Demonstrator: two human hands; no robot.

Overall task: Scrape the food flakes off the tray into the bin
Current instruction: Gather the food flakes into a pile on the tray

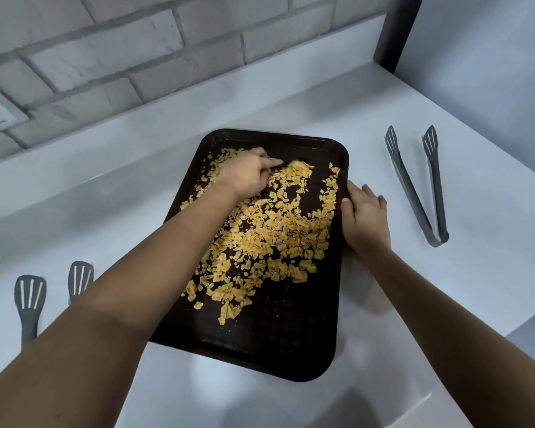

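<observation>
Black and rectangular with rounded corners, the tray [291, 341] lies flat on the white worktop [445, 118], its near end overhanging a pale curved surface that cannot be made out. Yellow food flakes [278, 230] cover its far and middle parts, while the near end is mostly bare. The left hand [244, 174] rests among the flakes at the far end, fingers loosely bent down onto them; whether it holds any is hidden. The right hand [365, 214] lies with relaxed fingers against the tray's right rim. Grey tongs [420, 186] lie spread to the right. A second grey pair [31, 301] on the left is partly hidden by the forearm.
</observation>
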